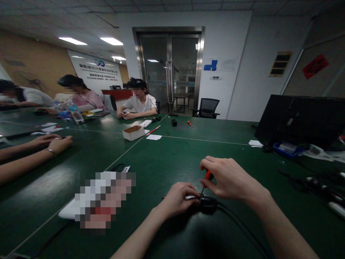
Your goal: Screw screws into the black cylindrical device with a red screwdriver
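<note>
My right hand (pixel 229 180) pinches a small screwdriver with an orange handle (pixel 207 175), its thin shaft pointing down into a small black device (pixel 208 204) on the green table (pixel 167 158). My left hand (pixel 179 198) is closed on the left end of that device, holding it on the table. A black cable (pixel 237 223) runs from the device toward the lower right.
A small cardboard box (pixel 133 132), white papers (pixel 153 137), and another orange screwdriver (pixel 190 123) lie farther up the table. A black monitor (pixel 302 120) stands at right. Another person's forearms (pixel 35 151) rest at left; other people sit at the far left. A blurred white object (pixel 102 199) lies near left.
</note>
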The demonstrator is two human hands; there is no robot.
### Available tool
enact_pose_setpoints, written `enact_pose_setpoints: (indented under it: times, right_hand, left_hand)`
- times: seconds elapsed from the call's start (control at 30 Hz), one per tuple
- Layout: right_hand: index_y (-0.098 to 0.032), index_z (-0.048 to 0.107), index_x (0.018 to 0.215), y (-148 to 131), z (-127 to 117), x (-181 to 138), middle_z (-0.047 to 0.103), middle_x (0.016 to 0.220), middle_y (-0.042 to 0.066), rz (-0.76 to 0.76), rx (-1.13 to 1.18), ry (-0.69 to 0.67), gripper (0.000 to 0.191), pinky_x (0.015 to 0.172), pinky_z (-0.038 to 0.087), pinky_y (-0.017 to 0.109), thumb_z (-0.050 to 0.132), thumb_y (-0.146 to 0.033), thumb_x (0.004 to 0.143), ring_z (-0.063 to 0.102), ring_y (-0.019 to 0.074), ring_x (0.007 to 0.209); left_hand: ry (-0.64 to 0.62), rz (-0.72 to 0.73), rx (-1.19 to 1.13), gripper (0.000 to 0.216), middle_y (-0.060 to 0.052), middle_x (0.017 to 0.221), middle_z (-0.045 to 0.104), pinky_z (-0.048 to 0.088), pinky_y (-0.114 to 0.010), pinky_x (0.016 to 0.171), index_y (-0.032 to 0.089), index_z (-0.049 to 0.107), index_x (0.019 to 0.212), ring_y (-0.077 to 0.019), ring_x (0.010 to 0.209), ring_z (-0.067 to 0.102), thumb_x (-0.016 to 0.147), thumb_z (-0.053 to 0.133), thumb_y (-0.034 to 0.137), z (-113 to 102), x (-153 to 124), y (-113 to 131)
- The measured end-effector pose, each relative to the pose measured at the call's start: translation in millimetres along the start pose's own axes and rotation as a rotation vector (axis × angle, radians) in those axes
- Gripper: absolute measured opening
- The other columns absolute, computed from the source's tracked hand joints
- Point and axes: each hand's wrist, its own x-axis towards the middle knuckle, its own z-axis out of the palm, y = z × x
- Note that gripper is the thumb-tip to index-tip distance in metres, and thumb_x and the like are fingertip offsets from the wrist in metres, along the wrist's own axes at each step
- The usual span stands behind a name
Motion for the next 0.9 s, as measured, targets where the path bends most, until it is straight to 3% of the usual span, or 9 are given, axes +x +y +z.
enact_pose_setpoints:
  times: [0.1, 0.2, 0.3, 0.43, 0.6, 0.73, 0.9]
  right_hand:
    - [-0.018, 0.059, 0.101, 0.2, -0.2, -3.0, 0.067, 0.092, 0.002, -0.049, 0.102, -0.019, 0.021, 0.059, 0.029, 0.027, 0.067, -0.015, 0.082, 0.058, 0.0141, 0.071]
    - [-0.019, 0.058, 0.102, -1.6, 0.1, -2.8, 0.067, 0.092, 0.002, -0.038, 0.08, -0.014, 0.019, 0.058, 0.027, 0.027, 0.065, -0.015, 0.085, 0.057, 0.0132, 0.069]
    - [-0.02, 0.061, 0.093, -3.9, -0.3, -0.1, 0.069, 0.085, 0.002, 0.015, -0.015, 0.016, 0.011, 0.056, 0.023, 0.027, 0.07, -0.024, 0.089, 0.058, 0.0142, 0.067]
    - [-0.02, 0.062, 0.081, -5.1, -0.8, 3.1, 0.066, 0.069, 0.001, 0.069, -0.116, 0.012, 0.026, 0.055, 0.02, 0.029, 0.073, -0.041, 0.091, 0.058, 0.0158, 0.06]
    - [-0.019, 0.062, 0.09, -2.3, 1.6, -0.6, 0.069, 0.087, 0.003, -0.029, 0.009, 0.017, 0.012, 0.057, 0.026, 0.028, 0.07, -0.028, 0.089, 0.061, 0.0155, 0.07]
    - [-0.019, 0.058, 0.102, -0.3, 1.9, -4.5, 0.069, 0.095, 0.002, -0.068, 0.085, -0.019, 0.019, 0.059, 0.028, 0.027, 0.065, -0.015, 0.084, 0.06, 0.0145, 0.073]
    - [-0.021, 0.06, 0.1, -2.2, 0.6, -0.3, 0.071, 0.092, 0.003, 0.008, -0.035, -0.006, 0.011, 0.056, 0.024, 0.028, 0.066, -0.021, 0.091, 0.063, 0.0171, 0.071]
  left_hand:
    - [-0.007, 0.001, 0.006, 0.013, -0.004, 0.103, 0.076, 0.05, -0.026, 0.082, 0.023, 0.083, 0.097, -0.0205, 0.093, 0.069, 0.091, 0.071, 0.024, -1.0, -0.1, 1.5]
    - [-0.003, 0.002, 0.0, 0.012, -0.004, 0.101, 0.076, 0.049, -0.026, 0.082, 0.022, 0.083, 0.096, -0.0202, 0.092, 0.069, 0.091, 0.072, 0.022, -0.8, 0.2, 0.7]
    - [-0.001, 0.002, -0.006, 0.012, -0.004, 0.1, 0.076, 0.049, -0.026, 0.081, 0.022, 0.083, 0.096, -0.0204, 0.092, 0.069, 0.089, 0.072, 0.021, -0.3, 0.3, -0.6]
    - [-0.001, -0.004, 0.001, 0.014, -0.004, 0.099, 0.077, 0.05, -0.026, 0.08, 0.023, 0.083, 0.097, -0.0205, 0.091, 0.069, 0.089, 0.071, 0.021, -0.5, -0.2, 0.0]
    - [0.008, 0.001, -0.007, 0.014, -0.005, 0.103, 0.077, 0.05, -0.027, 0.082, 0.022, 0.083, 0.096, -0.021, 0.093, 0.069, 0.089, 0.071, 0.023, -1.1, -0.5, 0.9]
    - [0.003, 0.0, -0.002, 0.016, -0.005, 0.103, 0.078, 0.05, -0.026, 0.079, 0.023, 0.083, 0.098, -0.0208, 0.091, 0.069, 0.089, 0.07, 0.025, -1.2, -0.5, 0.9]
    - [0.01, -0.008, -0.012, 0.015, -0.005, 0.102, 0.077, 0.049, -0.025, 0.079, 0.022, 0.083, 0.097, -0.0195, 0.089, 0.069, 0.089, 0.071, 0.022, -1.9, -1.0, 2.5]
